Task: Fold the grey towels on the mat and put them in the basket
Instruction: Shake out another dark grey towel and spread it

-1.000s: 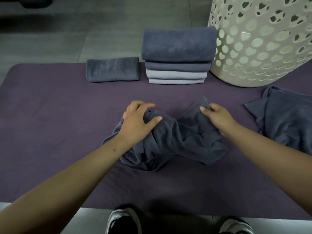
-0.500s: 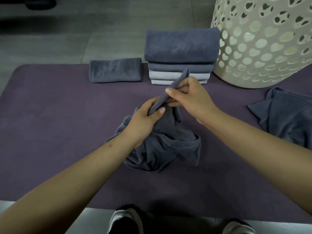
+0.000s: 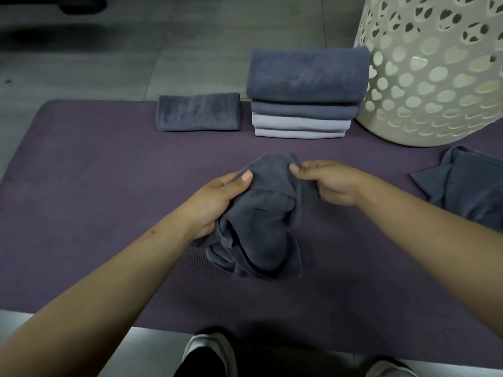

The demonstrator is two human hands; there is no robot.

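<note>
Left hand and right hand both pinch top edge of crumpled grey towel, bunched between them over purple mat. Stack of folded towels beside white basket; single folded towel left of stack; loose towel at right.

Floor: grey tiles lying under a purple mat.
Mat's far edge: a small folded towel lying beside a stack of four.
Right: a white basket standing, an unfolded towel sprawling nearby.
</note>
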